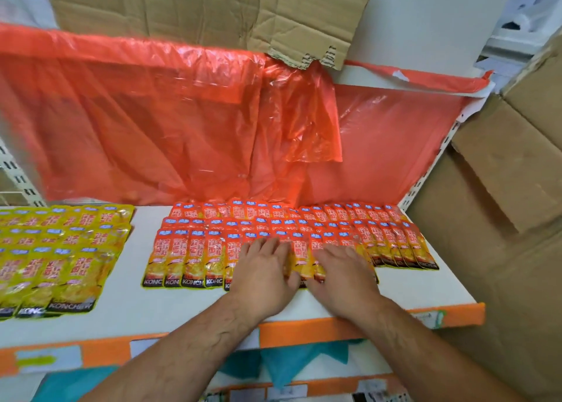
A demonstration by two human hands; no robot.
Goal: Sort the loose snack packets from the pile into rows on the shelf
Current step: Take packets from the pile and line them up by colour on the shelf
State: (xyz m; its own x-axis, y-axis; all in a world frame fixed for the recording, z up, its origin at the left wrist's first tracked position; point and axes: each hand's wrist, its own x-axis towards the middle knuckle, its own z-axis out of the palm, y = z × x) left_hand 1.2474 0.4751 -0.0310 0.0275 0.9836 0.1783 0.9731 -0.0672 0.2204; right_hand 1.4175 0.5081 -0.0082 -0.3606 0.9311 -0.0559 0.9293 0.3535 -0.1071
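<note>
Orange-red snack packets (194, 249) lie in three overlapping rows across the middle and right of the white shelf (170, 304). Both hands lie flat on the front row. My left hand (261, 267) presses its straight fingers on the packets at the row's middle. Right beside it, my right hand (343, 274) rests palm down on the neighbouring packets and hides them. Yellow snack packets (60, 249) of the same brand lie in rows at the shelf's left end.
A red plastic sheet (152, 112) hangs over the shelf's back. Flattened cardboard (213, 6) leans above it. Large cardboard boxes (492, 188) stand against the shelf's right side. The shelf's orange front edge (292, 331) carries price labels.
</note>
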